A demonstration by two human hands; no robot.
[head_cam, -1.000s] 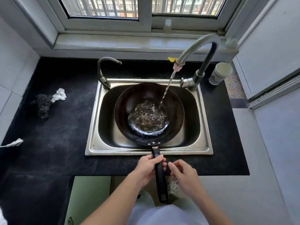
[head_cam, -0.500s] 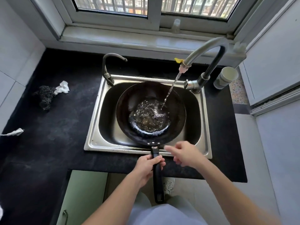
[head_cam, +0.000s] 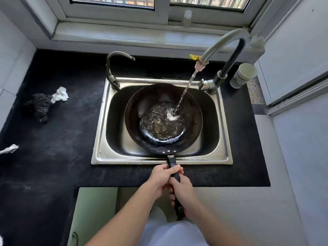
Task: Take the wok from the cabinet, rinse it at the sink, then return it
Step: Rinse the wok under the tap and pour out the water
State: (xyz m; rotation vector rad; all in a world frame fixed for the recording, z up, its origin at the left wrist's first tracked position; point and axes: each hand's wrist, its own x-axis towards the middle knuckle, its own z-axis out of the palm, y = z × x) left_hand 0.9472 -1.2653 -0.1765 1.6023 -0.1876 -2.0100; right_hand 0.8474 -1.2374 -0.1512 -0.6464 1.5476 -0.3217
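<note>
A black wok [head_cam: 142, 107] lies in the steel sink [head_cam: 99, 157], with a pool of water in its bottom. Water streams from the tall tap [head_cam: 221, 41] into the wok's right side. The wok's black handle [head_cam: 171, 161] sticks out over the sink's front rim and the dark counter. My left hand [head_cam: 162, 176] grips the handle near the rim. Just behind it, my right hand [head_cam: 184, 194] is curled round the handle too, hiding most of its length.
A small second tap [head_cam: 113, 68] stands at the sink's back left. A white cup [head_cam: 244, 75] sits on the counter at the right. A dark scourer [head_cam: 40, 105] and a white rag [head_cam: 61, 94] lie on the left. A green cabinet door [head_cam: 94, 215] is below the counter.
My right hand rose over the sink's front rim half a second ago, then came back down and took hold of the handle behind my left hand. The water keeps running.
</note>
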